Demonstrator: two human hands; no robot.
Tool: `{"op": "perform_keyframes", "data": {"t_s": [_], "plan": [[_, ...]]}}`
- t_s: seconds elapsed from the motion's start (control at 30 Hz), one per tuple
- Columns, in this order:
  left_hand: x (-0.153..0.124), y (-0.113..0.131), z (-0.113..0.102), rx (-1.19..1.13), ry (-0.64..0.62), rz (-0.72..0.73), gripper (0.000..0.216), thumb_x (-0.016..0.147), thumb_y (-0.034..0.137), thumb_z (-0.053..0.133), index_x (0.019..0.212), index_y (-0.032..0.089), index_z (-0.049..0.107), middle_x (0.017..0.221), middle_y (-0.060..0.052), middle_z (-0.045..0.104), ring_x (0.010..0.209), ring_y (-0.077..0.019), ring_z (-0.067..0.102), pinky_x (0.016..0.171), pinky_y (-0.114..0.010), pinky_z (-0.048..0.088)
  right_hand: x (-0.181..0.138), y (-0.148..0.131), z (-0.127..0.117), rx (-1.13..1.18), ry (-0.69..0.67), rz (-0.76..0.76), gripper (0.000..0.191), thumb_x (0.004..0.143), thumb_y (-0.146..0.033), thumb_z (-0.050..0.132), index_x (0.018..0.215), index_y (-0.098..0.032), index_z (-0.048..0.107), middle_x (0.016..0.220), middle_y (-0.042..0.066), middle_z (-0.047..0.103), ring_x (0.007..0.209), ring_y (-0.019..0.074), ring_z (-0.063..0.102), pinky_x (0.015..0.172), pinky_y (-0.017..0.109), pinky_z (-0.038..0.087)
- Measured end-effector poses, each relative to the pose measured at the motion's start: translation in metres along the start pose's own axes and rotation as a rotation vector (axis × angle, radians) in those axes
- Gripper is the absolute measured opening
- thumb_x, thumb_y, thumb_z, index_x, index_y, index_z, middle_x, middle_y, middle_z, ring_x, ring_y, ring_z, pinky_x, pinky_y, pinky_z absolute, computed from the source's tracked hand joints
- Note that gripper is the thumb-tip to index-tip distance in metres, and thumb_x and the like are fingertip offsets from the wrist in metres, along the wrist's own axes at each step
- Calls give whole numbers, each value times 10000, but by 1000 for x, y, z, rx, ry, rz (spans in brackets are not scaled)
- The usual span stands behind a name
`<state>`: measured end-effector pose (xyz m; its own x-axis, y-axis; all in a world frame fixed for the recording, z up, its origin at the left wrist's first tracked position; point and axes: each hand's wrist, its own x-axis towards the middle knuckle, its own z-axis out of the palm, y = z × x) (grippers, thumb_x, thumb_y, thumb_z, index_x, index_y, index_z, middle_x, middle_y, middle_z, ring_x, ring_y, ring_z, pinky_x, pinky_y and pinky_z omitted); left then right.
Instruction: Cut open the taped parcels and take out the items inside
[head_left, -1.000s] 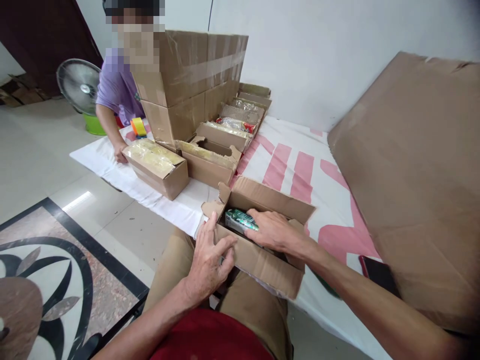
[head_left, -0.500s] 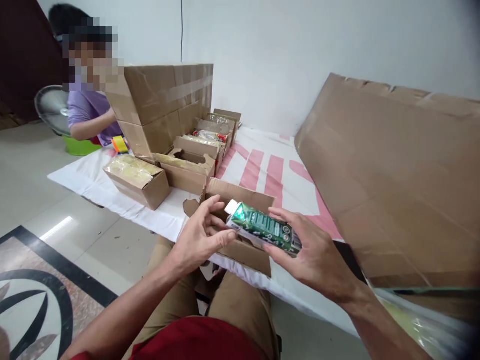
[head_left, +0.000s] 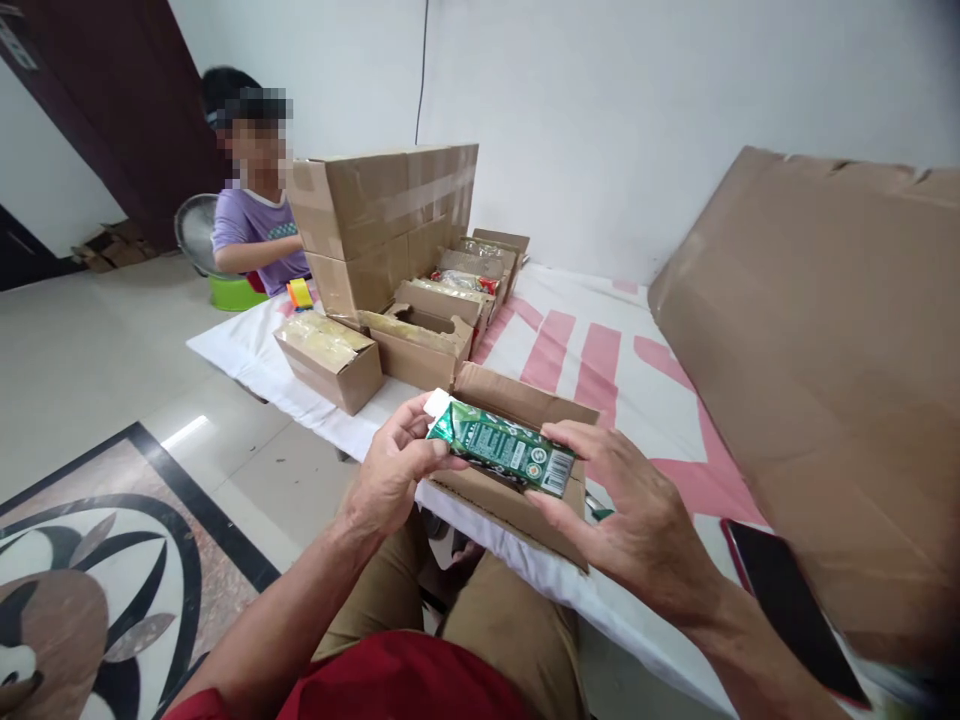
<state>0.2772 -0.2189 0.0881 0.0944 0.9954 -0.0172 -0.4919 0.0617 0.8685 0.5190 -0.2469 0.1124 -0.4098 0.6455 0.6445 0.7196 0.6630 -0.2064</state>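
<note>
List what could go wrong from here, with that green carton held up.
The shiny green box-shaped carton is held at its ends by the left hand and the right hand, so a slip might drop it.
The open brown cardboard box beneath sits close to the near edge of the white-and-pink cloth-covered table; a knock could push it over.
The black, red-edged phone lies beside the right forearm and might get bumped.

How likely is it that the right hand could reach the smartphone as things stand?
Probably yes: the smartphone lies uncovered near the right hand, though that hand would first need to release the green drink carton, which the left hand also holds.
</note>
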Motion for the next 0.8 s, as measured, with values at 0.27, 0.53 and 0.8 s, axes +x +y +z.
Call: {"op": "perform_keyframes", "data": {"t_s": [0.27, 0.53, 0.8], "plan": [[48, 49, 11, 71, -193, -16, 420, 764, 365, 834, 1085, 154, 667, 1026, -93, 755, 901, -221, 750, 781, -361, 680, 44, 0, -13, 127, 200, 172, 444, 923, -325, 772, 1334, -249, 621, 1185, 89, 757, 1001, 270, 762, 884, 470, 671], [117, 138, 109, 180, -342, 133, 349, 958, 292, 643, 1253, 108, 614, 1219, -99, 721, 1256, -319, 695, 992, -516, 599, 123, 39, -86, 251, 492, 225, 572, 745, -475, 930, 1205, -258, 669, 1142, 83, 800, 999, 253, 765, 929, 485, 625], [101, 173, 130, 194, -296, 86, 555, 1019, 180, 99, 1304, -28, 528, 1361, -133, 627, 1321, -345, 615, 851, -352, 543, 142, 42, -99, 179, 522, 148, 513, 771, -449, 931, 1181, -264, 683, 1056, 34, 800, 957, 211, 755, 918, 436, 586]]}}
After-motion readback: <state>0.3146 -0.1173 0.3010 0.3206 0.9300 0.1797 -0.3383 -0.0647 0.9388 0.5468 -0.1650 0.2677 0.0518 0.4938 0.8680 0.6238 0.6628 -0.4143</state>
